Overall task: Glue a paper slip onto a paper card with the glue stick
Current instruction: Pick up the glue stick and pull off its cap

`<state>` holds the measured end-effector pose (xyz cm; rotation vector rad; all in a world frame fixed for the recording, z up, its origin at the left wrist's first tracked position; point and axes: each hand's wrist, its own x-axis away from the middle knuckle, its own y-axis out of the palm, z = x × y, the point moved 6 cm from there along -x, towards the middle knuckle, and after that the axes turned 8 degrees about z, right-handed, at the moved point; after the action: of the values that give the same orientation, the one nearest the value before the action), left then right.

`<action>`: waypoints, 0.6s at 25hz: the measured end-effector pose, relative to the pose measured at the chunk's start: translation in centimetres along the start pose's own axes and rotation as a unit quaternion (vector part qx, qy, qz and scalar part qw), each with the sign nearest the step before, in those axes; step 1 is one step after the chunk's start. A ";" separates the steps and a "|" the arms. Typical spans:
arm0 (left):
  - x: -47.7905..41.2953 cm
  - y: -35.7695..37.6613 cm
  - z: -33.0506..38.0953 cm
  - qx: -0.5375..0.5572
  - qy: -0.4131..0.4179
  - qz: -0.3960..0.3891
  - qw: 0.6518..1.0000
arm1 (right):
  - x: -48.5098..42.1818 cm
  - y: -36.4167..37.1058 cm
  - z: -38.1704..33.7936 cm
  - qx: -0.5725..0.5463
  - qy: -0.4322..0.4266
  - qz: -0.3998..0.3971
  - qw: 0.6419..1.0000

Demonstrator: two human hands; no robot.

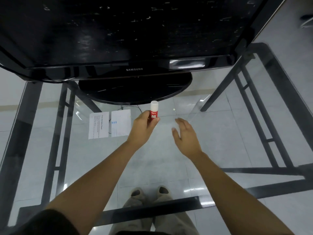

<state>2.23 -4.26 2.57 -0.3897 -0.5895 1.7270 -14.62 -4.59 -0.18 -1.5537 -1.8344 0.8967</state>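
My left hand [143,128] grips a red glue stick [153,112] with a white cap, held upright above the glass table. Two white papers lie flat to its left: a printed paper slip [98,125] and, next to it, a paper card [121,123] with small blue marks. My right hand [185,134] hovers to the right of the glue stick, fingers spread, holding nothing.
The glass table [220,133] has a black metal frame [264,126]. A black monitor [118,36] on a round stand [135,89] fills the far half. Through the glass I see the tiled floor and the person's feet [149,192].
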 end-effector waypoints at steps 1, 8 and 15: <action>0.6 -0.7 0.2 0.002 0.004 -0.001 1.000 | -0.7 -1.2 -0.8 -0.050 0.014 0.027 0.998; 2.8 -2.2 1.3 -0.010 0.034 -0.026 0.999 | -2.8 -3.6 -7.5 -0.232 0.036 -0.020 0.972; 3.3 -2.7 2.4 -0.023 0.045 -0.020 0.999 | -3.4 -3.6 -8.4 -0.226 0.038 -0.014 0.973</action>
<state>2.27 -1.06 6.25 -0.4821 -0.5689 1.6505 -9.73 -7.22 7.84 -1.7901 -2.0976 0.4118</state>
